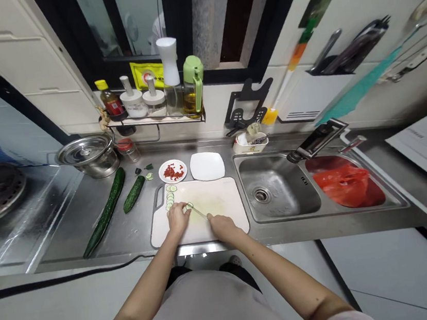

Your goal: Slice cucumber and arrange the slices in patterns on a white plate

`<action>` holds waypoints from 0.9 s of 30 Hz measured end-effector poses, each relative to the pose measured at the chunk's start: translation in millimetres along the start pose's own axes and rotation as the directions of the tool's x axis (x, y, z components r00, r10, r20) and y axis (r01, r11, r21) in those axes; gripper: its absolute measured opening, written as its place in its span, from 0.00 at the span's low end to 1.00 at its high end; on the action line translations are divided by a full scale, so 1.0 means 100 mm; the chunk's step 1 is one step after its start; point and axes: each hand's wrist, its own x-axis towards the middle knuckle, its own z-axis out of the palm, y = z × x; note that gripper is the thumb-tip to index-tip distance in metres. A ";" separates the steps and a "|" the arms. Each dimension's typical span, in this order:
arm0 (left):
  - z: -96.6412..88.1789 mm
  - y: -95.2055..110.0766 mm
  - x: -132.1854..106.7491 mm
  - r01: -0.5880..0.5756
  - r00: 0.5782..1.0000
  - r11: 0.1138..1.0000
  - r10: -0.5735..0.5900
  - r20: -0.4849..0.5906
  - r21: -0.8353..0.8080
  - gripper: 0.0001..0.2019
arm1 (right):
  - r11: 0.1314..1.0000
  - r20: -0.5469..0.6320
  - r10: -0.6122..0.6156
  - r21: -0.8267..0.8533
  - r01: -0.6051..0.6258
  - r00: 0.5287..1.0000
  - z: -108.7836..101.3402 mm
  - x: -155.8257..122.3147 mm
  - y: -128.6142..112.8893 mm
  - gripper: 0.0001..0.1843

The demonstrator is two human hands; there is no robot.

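My right hand is wrapped round the handle of a knife, whose thin blade points up and left over the white cutting board. At the blade's tip is a small pale green cucumber slice. The fingers of my left hand are pinched together at this slice. Beside that hand, a row of cucumber slices overlaps along the board's left part. Left of the board lie a short cut cucumber and a long whole cucumber. Small cucumber end pieces sit behind them.
Behind the board stand a plate of chopped red pieces and a white square plate. A double sink with a red bag is on the right. A lidded steel pot and a bottle rack stand at the back.
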 end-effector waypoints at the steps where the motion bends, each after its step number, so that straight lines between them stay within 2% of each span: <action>1: 0.00 0.00 0.00 -0.001 1.000 1.000 0.001 0.000 0.001 0.12 | 1.000 -0.005 -0.005 -0.008 0.005 1.000 -0.01 0.01 0.01 0.19; 9: -0.02 0.02 0.00 0.001 1.000 1.000 -0.001 0.009 0.010 0.12 | 0.997 -0.070 -0.038 -0.067 0.033 0.997 -0.02 0.05 0.09 0.19; 15: -0.01 0.01 0.00 0.001 1.000 1.000 -0.001 0.004 0.007 0.11 | 1.000 -0.090 -0.014 -0.028 0.011 0.996 -0.02 -0.04 0.16 0.17; 18: -0.01 0.02 -0.01 0.004 1.000 1.000 -0.005 0.016 0.019 0.12 | 0.996 -0.110 0.065 0.062 -0.058 0.992 0.02 -0.11 0.22 0.14; 23: -0.03 0.06 -0.05 -0.018 1.000 0.999 0.017 0.012 0.049 0.21 | 0.959 -0.151 0.236 0.195 -0.205 0.960 0.09 -0.12 0.32 0.14; 27: -0.05 0.11 -0.06 -0.046 0.998 0.993 0.041 0.048 0.105 0.19 | 0.948 -0.157 0.282 0.199 -0.250 0.946 0.12 -0.06 0.38 0.13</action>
